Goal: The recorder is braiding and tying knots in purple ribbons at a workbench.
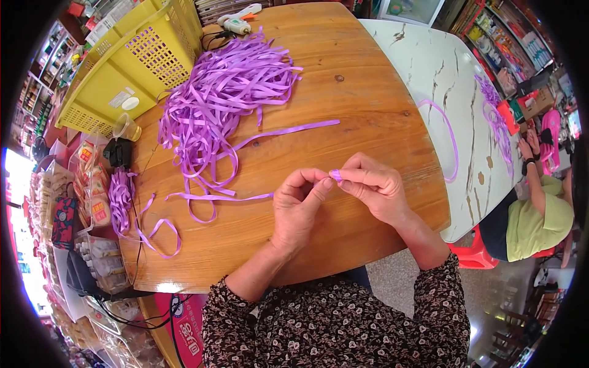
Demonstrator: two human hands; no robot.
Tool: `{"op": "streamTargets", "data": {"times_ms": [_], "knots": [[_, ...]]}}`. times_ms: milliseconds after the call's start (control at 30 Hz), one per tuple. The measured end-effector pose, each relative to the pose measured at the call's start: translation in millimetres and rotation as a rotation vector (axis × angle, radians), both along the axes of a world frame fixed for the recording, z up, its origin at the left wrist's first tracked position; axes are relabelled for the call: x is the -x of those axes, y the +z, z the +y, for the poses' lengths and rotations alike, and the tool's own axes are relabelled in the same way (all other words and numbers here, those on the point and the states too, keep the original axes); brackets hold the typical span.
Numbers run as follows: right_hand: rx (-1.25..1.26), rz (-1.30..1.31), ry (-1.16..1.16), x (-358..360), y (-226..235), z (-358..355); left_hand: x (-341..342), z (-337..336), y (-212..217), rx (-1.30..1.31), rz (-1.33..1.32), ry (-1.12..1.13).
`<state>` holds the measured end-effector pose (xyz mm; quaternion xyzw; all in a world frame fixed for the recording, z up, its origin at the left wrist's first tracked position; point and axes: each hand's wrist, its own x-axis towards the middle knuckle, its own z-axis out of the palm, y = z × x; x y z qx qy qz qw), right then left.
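Small folded purple ribbon piece [336, 175] pinched between both hands — left hand [299, 205] and right hand [375, 187] meeting fingertip to fingertip. Both grips closed on it. Loose purple ribbon pile [224, 98] well beyond, up-left on the wooden table [362, 104] — nearer the left hand.

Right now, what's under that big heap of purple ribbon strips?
The round wooden table lies under the heap of purple ribbon strips, showing all around it. Anything buried beneath the strips is covered, so I cannot tell.

White labels [124, 98] on the yellow basket [104, 86]; snack packets [92, 184] (perhaps sweets) left.
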<state>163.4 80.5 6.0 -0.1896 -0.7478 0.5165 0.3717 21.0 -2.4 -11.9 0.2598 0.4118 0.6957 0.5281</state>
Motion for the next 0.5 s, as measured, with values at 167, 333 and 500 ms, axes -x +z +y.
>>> {"op": "streamTargets", "data": {"times_ms": [167, 333, 500], "knots": [[-0.575, -0.082, -0.159, 2.3, 0.1, 2.4, -4.8, 2.4, -10.2, -0.116, 0.318, 0.074], [-0.768, -0.131, -0.241, 6.8, -4.9, -2.2, -4.8, 1.7, -13.1, -0.111, 0.323, 0.086], [-0.794, -0.098, -0.271, 9.2, -7.3, -3.3, -1.1, 2.4, -14.1, -0.116, 0.441, 0.088]]}}
